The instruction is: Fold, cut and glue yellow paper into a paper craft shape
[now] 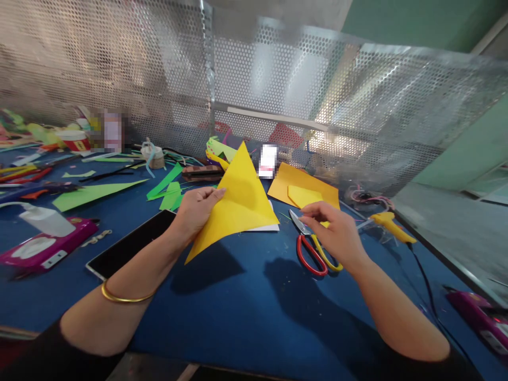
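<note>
Above the blue table [246, 312], left hand [196, 211] pinches a folded yellow paper triangle [238, 203] — right hand [333, 233], fingers loosely spread, hovers over scissors [313, 251].

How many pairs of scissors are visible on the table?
1: the scissors with one red and one yellow handle lie under the right hand. More may hide in the clutter at far left.

Both forearms come in bare from the bottom of the frame, with dark, near-black sleeves pushed up past the elbows at the lower left and lower right corners. A thin, plain gold bangle [126, 296] circles the left forearm, lower left of centre. Left hand [197, 209] and right hand [333, 233] are both ungloved, no rings showing.
</note>
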`<action>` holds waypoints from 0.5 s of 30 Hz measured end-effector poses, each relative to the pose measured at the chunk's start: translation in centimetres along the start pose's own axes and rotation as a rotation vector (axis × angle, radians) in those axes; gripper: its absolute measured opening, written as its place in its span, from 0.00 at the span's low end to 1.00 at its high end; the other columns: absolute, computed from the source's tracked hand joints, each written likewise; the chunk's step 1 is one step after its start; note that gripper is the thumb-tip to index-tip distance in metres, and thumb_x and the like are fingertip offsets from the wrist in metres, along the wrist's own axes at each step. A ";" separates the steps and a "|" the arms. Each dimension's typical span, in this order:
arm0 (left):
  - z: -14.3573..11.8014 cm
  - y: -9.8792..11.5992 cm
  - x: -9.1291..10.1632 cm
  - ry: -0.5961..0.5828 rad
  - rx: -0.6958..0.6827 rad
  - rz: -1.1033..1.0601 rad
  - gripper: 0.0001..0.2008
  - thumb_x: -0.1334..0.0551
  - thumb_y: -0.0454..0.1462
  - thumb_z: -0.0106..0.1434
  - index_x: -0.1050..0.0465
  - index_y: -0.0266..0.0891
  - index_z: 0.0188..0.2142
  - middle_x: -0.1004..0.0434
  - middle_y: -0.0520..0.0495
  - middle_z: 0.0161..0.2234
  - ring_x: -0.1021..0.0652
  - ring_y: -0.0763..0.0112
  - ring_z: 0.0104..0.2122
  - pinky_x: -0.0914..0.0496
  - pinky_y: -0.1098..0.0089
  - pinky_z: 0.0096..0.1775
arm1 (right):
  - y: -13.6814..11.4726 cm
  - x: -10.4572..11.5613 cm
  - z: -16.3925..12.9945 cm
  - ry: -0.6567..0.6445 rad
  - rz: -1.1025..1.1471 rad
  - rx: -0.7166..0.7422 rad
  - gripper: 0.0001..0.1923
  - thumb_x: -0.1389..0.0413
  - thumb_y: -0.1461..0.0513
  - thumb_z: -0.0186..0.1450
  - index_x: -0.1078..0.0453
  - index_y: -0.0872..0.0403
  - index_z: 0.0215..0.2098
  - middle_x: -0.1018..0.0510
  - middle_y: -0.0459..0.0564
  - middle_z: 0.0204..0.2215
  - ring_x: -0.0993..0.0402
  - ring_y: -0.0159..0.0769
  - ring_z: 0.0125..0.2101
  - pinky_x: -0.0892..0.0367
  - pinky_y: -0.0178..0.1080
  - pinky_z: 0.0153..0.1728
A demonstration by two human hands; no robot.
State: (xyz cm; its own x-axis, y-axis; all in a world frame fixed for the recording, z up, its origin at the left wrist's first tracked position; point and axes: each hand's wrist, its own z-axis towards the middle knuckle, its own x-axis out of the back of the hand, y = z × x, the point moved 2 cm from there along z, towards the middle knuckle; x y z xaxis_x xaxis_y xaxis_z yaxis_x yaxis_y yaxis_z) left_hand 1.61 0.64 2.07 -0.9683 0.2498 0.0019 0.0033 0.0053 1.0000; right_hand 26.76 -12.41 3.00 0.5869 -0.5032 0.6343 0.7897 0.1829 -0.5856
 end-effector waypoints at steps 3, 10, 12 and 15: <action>-0.4 -0.6 -0.9 -0.134 0.056 -0.023 0.18 0.30 0.50 0.48 0.24 0.39 0.28 0.22 0.50 0.24 0.23 0.67 0.24 0.31 0.71 0.26 | -0.8 0.7 -2.1 0.236 -0.349 0.479 0.23 0.38 0.60 0.63 0.32 0.52 0.55 0.23 0.57 0.49 0.27 0.48 0.51 0.32 0.49 0.51; -1.8 -2.1 -3.3 -0.541 0.068 0.218 0.16 0.33 0.50 0.54 0.25 0.40 0.22 0.23 0.48 0.21 0.26 0.70 0.20 0.35 0.72 0.22 | -2.8 -1.3 -6.5 -0.189 -0.573 1.017 0.22 0.50 0.69 0.68 0.34 0.56 0.59 0.28 0.53 0.58 0.40 0.41 0.63 0.38 0.45 0.59; -1.3 -2.0 -3.2 -0.587 -0.088 0.389 0.17 0.36 0.49 0.57 0.25 0.41 0.20 0.26 0.49 0.19 0.28 0.71 0.19 0.37 0.72 0.22 | -3.3 -1.7 -7.7 -0.245 -0.591 1.074 0.19 0.52 0.68 0.69 0.32 0.63 0.57 0.27 0.58 0.56 0.35 0.45 0.60 0.34 0.47 0.56; -1.0 -0.9 -2.2 -0.451 -0.366 0.674 0.13 0.39 0.46 0.61 0.19 0.43 0.31 0.20 0.48 0.24 0.23 0.66 0.25 0.33 0.71 0.29 | -3.9 -2.4 -9.6 -0.277 -0.667 1.070 0.20 0.53 0.68 0.68 0.32 0.69 0.55 0.25 0.65 0.53 0.30 0.52 0.55 0.31 0.49 0.51</action>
State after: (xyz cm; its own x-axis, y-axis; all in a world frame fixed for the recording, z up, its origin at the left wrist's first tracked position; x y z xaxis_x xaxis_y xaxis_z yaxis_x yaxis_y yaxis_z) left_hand 3.52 -0.89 1.16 -0.5988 0.4459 0.6653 0.3824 -0.5708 0.7267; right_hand 20.63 -20.01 -1.06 -0.0583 -0.5909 0.8047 0.6171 0.6123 0.4943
